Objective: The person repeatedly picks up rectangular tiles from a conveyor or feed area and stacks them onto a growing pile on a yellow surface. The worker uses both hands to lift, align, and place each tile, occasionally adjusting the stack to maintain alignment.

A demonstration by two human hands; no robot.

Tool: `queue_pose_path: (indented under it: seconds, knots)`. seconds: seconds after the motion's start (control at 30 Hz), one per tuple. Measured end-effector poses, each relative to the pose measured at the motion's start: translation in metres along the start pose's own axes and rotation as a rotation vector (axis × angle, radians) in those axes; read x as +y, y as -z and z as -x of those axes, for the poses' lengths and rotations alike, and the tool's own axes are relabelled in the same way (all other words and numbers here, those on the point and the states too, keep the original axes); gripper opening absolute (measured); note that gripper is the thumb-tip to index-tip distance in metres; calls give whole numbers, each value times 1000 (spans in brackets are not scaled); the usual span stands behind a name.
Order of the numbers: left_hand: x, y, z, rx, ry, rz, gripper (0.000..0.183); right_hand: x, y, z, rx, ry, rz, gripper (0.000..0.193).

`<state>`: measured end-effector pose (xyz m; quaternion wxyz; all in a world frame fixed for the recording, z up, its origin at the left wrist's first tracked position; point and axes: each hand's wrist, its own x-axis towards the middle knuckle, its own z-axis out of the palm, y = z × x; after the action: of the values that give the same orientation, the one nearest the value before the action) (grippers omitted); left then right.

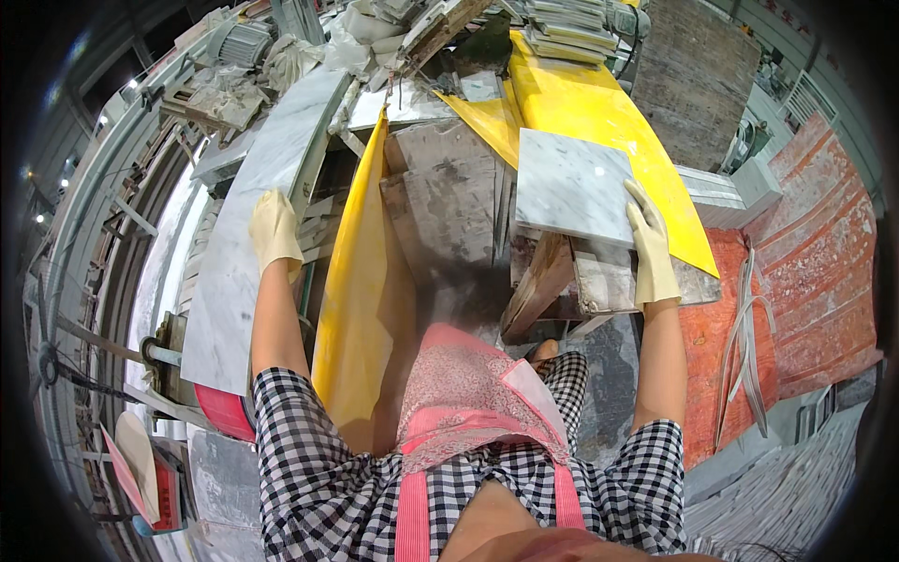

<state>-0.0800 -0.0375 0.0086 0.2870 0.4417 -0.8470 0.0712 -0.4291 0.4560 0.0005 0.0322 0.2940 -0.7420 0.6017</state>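
Note:
Both of my hands wear cream rubber gloves. My left hand (275,230) lies at the inner edge of a long white-grey marble slab (231,272), its fingers bunched and bent over the stone; their tips are hidden. On the right, a square marble tile (573,185) with grey veins lies partly over a yellow-covered surface (646,140) and a worn wooden support (538,286). My right hand (648,239) grips the tile's right edge, fingers spread along it and partly on its top face.
A yellow upright panel (354,290) stands between my arms beside stained boards (435,187). Stacked tiles (567,33) and an electric motor (239,44) are at the back. Orange-red sheeting (716,347) with loose straps hangs right. Metal rails (80,253) run along the left.

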Motion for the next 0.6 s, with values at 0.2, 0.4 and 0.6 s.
queue_pose_path:
  seconds: [0.2,0.4,0.6]
  knots:
    - [-1,-2,1,3,25,26,26,0,0,0,6,37,24,40]
    - [-2,-3,0,5,8,-29,26,0,-1,-1,8,26,25,39]
    - [-2,-2,-1,-50,66,7,26,-1,0,0,6,-5,10,40]
